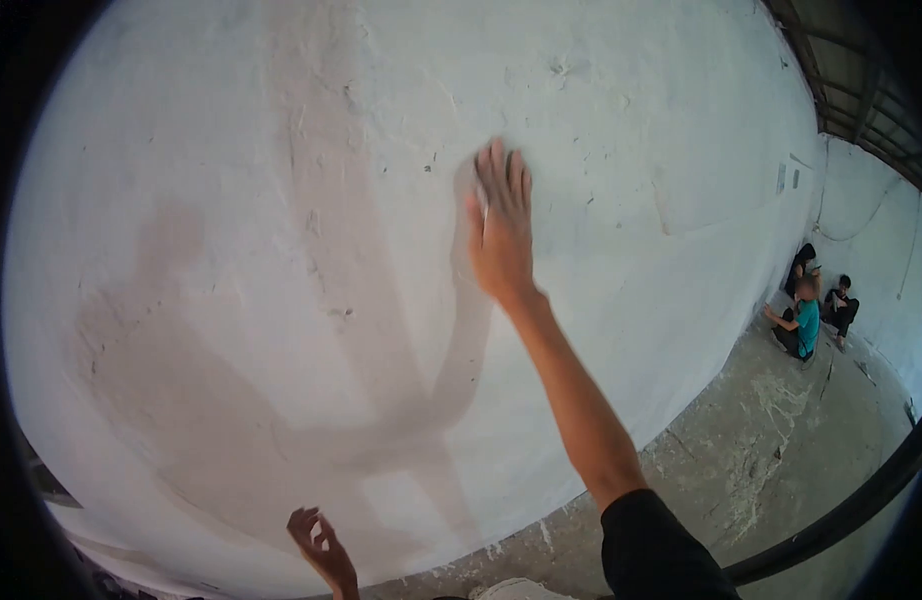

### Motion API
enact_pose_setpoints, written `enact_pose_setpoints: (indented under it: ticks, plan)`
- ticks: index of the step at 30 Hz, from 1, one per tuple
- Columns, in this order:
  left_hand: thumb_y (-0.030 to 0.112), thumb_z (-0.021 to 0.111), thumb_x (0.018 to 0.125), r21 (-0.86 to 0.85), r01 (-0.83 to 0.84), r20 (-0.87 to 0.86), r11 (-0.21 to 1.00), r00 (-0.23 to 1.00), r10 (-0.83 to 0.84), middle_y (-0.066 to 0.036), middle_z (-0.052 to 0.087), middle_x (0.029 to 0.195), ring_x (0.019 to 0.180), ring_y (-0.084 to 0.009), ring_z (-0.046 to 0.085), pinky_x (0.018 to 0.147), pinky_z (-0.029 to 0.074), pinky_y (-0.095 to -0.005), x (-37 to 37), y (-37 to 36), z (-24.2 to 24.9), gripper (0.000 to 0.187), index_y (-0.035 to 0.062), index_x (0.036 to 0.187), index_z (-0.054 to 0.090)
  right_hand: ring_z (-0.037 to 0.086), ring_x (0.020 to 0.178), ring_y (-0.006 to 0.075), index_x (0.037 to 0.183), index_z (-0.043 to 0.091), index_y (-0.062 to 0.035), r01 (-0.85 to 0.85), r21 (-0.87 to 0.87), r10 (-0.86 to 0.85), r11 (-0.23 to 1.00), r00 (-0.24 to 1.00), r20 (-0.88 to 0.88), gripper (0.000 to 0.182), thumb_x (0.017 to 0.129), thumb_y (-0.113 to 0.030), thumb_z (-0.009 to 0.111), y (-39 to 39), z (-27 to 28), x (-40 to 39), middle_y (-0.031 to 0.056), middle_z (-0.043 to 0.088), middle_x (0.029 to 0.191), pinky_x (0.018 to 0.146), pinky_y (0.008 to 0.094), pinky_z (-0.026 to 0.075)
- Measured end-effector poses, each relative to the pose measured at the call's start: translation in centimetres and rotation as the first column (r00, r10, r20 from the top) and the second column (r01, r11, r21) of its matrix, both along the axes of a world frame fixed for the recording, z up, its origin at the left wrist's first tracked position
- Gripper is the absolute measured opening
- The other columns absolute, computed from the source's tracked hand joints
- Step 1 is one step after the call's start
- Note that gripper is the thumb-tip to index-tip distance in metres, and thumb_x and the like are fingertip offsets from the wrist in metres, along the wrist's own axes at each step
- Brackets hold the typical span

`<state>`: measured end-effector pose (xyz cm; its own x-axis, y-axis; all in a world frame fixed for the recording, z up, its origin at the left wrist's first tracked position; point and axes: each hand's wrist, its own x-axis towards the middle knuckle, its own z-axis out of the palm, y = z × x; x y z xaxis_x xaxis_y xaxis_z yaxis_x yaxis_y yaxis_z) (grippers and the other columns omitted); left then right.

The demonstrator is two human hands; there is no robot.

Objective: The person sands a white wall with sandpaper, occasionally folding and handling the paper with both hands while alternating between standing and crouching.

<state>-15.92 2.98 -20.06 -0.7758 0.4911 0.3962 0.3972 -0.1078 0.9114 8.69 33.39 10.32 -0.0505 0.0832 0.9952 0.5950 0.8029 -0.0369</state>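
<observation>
My right hand is raised against the white wall, fingers stretched upward and the thumb apart. A pale patch shows between thumb and forefinger; whether it is wall or a thin object I cannot tell. Low in the view, my left hand hangs in front of the wall's lower part with loosely bent fingers, a gap beside the thumb and nothing visible in it. Shadows of a head and arms fall across the wall around both hands. The wall surface has small dark specks, chips and faint ridges.
Several people sit at the far right by the wall, one in a teal shirt. The concrete floor has white splashes. A dark curved bar crosses the lower right. A white rounded object is at the bottom edge.
</observation>
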Motion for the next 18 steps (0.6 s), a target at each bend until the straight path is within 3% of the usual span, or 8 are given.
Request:
enact_pose_setpoints:
  ticks: [3, 5, 6, 8, 9, 14, 16, 18]
  plan:
    - [0.013, 0.055, 0.098, 0.001, -0.082, -0.057, 0.997, 0.995, 0.082, -0.008, 0.056, 0.122, 0.11, -0.0193, 0.056, 0.077, 0.051, -0.0314, -2.8, -0.2, -2.7, 0.035, 0.007, 0.132, 0.045, 0.016, 0.146, 0.0448, 0.149, 0.026, 0.006, 0.069, -0.147, -0.058, 0.987, 0.995, 0.081, 0.056, 0.105, -0.026, 0.037, -0.8, -7.5, -1.0, 0.0217, 0.018, 0.159, 0.119, 0.0545, 0.011]
    - [0.011, 0.064, 0.095, 0.057, -0.165, -0.425, 0.985, 0.888, 0.174, -0.012, 0.062, 0.12, 0.101, -0.0234, 0.061, 0.074, 0.053, -0.0304, -4.4, 0.6, -3.8, 0.052, 0.016, 0.139, 0.038, 0.015, 0.146, 0.0454, 0.15, 0.025, 0.0063, 0.049, -0.138, -0.037, 0.989, 0.995, 0.092, 0.056, 0.105, -0.025, 0.036, -0.9, -10.8, -1.0, 0.0219, 0.017, 0.16, 0.119, 0.0553, 0.011]
    - [0.011, 0.064, 0.095, 0.05, -0.16, -0.422, 0.986, 0.891, 0.165, -0.012, 0.062, 0.12, 0.101, -0.0234, 0.061, 0.074, 0.053, -0.0304, -4.1, 1.0, -3.8, 0.052, 0.016, 0.139, 0.038, 0.014, 0.146, 0.046, 0.15, 0.024, 0.0067, 0.019, -0.136, -0.005, 0.991, 0.995, 0.104, 0.056, 0.105, -0.025, 0.036, -0.6, -11.9, -1.0, 0.022, 0.016, 0.16, 0.119, 0.0561, 0.01]
    - [0.014, 0.054, 0.099, 0.097, -0.212, -0.209, 0.973, 0.951, 0.228, -0.009, 0.053, 0.129, 0.117, -0.0234, 0.054, 0.083, 0.05, -0.0361, -2.0, 2.0, -0.7, 0.035, 0.0067, 0.133, 0.046, 0.012, 0.146, 0.0465, 0.15, 0.024, 0.007, 0.018, -0.132, -0.007, 0.991, 0.996, 0.085, 0.057, 0.105, -0.026, 0.035, -0.6, -10.0, -1.0, 0.0223, 0.016, 0.16, 0.118, 0.0572, 0.01]
    - [0.015, 0.054, 0.1, 0.07, -0.208, -0.202, 0.976, 0.955, 0.218, -0.01, 0.05, 0.135, 0.123, -0.0262, 0.05, 0.089, 0.048, -0.0407, -1.7, 2.2, 0.2, 0.037, 0.0066, 0.134, 0.045, 0.012, 0.146, 0.0465, 0.15, 0.024, 0.0068, 0.017, -0.114, -0.009, 0.993, 0.997, 0.074, 0.057, 0.105, -0.027, 0.035, -0.3, -8.1, -0.6, 0.0224, 0.016, 0.16, 0.119, 0.057, 0.011]
    - [0.02, 0.053, 0.101, 0.112, -0.227, -0.249, 0.967, 0.936, 0.249, -0.01, 0.048, 0.137, 0.125, -0.0256, 0.049, 0.091, 0.047, -0.0416, -1.6, 3.4, 1.3, 0.038, 0.0068, 0.135, 0.044, 0.015, 0.146, 0.0467, 0.149, 0.028, 0.0046, -0.002, 0.045, -0.001, 0.999, 0.998, 0.059, 0.054, 0.104, -0.023, 0.038, 1.4, 1.3, 1.8, 0.0212, 0.019, 0.159, 0.118, 0.0561, 0.014]
    - [0.022, 0.053, 0.101, 0.114, -0.216, -0.235, 0.97, 0.942, 0.237, -0.01, 0.047, 0.138, 0.126, -0.0253, 0.048, 0.092, 0.047, -0.0416, -1.3, 3.7, 1.1, 0.039, 0.0068, 0.135, 0.044, 0.016, 0.145, 0.0466, 0.149, 0.029, 0.0037, -0.046, 0.076, 0.04, 0.996, 0.997, 0.07, 0.053, 0.103, -0.021, 0.039, 1.5, 0.5, 1.8, 0.0206, 0.02, 0.159, 0.118, 0.0559, 0.015]
    - [0.025, 0.052, 0.101, 0.122, -0.185, -0.193, 0.975, 0.959, 0.206, -0.01, 0.047, 0.137, 0.125, -0.0248, 0.049, 0.091, 0.048, -0.0401, -1.3, 4.0, 0.5, 0.04, 0.0063, 0.136, 0.043, 0.019, 0.144, 0.0468, 0.148, 0.032, 0.0026, 0.025, 0.007, -0.026, 1.0, 0.994, 0.102, 0.053, 0.101, -0.019, 0.044, 0.8, -4.6, 0.7, 0.0199, 0.023, 0.158, 0.118, 0.0557, 0.017]
